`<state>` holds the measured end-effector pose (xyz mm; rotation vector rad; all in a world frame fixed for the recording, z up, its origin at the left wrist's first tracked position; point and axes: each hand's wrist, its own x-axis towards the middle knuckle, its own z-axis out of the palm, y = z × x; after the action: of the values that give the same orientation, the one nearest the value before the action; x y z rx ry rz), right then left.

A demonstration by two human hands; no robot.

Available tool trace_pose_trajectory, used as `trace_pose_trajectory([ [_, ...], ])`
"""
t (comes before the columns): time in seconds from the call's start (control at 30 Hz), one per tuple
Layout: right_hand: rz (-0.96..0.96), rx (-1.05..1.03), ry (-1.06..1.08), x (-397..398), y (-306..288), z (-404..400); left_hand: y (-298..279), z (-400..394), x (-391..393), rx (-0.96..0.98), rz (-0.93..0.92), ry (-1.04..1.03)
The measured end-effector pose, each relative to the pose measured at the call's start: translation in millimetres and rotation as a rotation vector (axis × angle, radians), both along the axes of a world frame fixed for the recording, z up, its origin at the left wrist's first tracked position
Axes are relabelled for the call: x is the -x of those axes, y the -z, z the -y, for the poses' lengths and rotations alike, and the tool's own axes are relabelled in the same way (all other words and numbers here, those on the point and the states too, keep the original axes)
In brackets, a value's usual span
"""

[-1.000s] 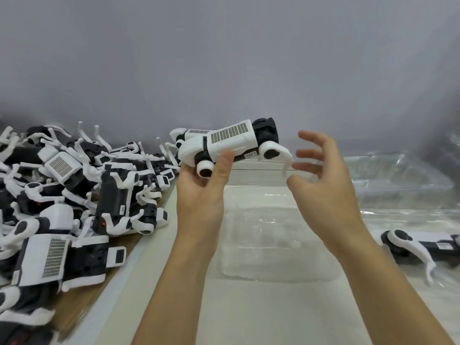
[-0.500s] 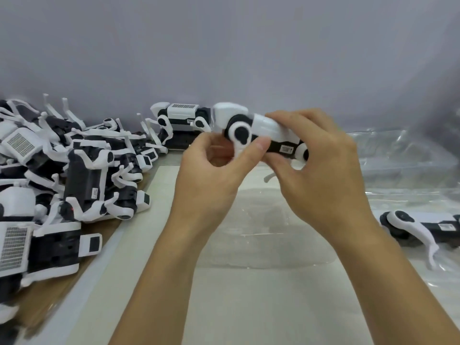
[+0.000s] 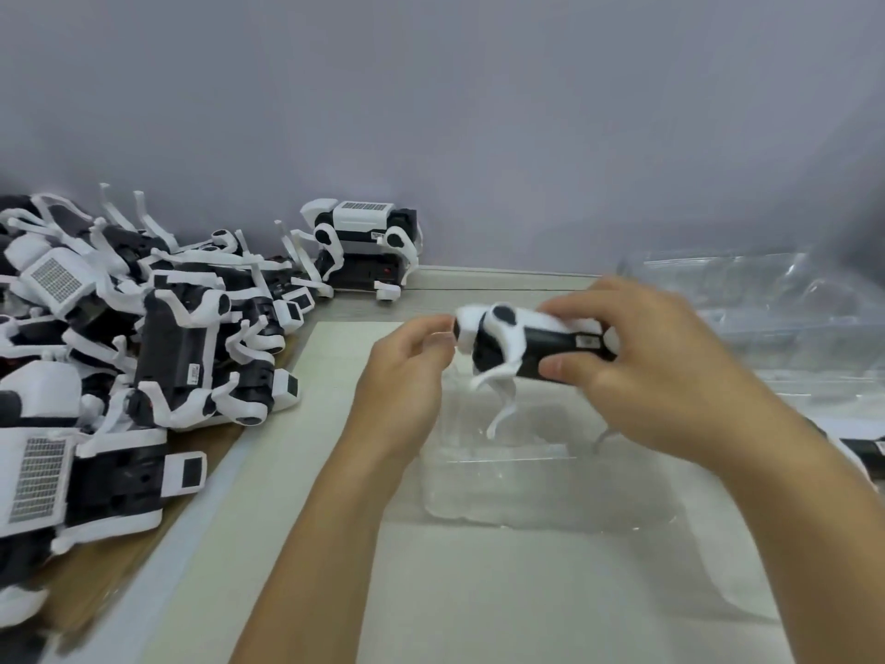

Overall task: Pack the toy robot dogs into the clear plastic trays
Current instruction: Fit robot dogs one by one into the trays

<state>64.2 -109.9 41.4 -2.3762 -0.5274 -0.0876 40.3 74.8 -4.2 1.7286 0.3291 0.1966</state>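
Above the clear plastic tray (image 3: pixel 536 491) at the middle of the pale surface (image 3: pixel 479 591), a black-and-white toy robot dog (image 3: pixel 531 345) is held in the air, its white legs hanging down toward the tray but not yet inside it. The right hand (image 3: pixel 656 371) grips the dog's body, fingers curled over the top and thumb underneath. The left hand (image 3: pixel 407 376) sits at the dog's white front end, fingers bent; it touches or pinches that end, though the exact contact is too blurred to tell.

That tray looks empty, so this dog is judged to be about to go in. At the right edge, part of another dog (image 3: pixel 862 460) shows beside the tray; whether it is already packed cannot be told. More clear trays (image 3: pixel 766 299) are stacked at the back right.

To the left lies a large heap of unpacked dogs (image 3: pixel 158 337), tangled together, with one more dog (image 3: pixel 366 246) standing apart near the grey wall. Judging by the heap, most of the packing is left to do.
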Motion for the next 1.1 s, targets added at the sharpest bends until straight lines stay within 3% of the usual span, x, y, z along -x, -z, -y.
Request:
trace_pose_trajectory([
  [0.13,-0.035,0.078,-0.027,1,6,-8,-2,-1,1,0.056,0.006,-0.027],
  [0.4,-0.111,-0.023,-0.058,3,1,2,-2,-1,1,0.068,0.006,-0.031],
  [0.57,0.012,-0.104,-0.040,3,-6,5,-2,-2,-1,0.101,-0.003,-0.110],
  [0.73,-0.064,0.073,-0.075,2,3,-2,-2,1,1,0.094,-0.015,-0.098],
  [1.1,-0.028,0.054,-0.053,0,9,-5,-6,1,3,0.108,0.013,0.005],
])
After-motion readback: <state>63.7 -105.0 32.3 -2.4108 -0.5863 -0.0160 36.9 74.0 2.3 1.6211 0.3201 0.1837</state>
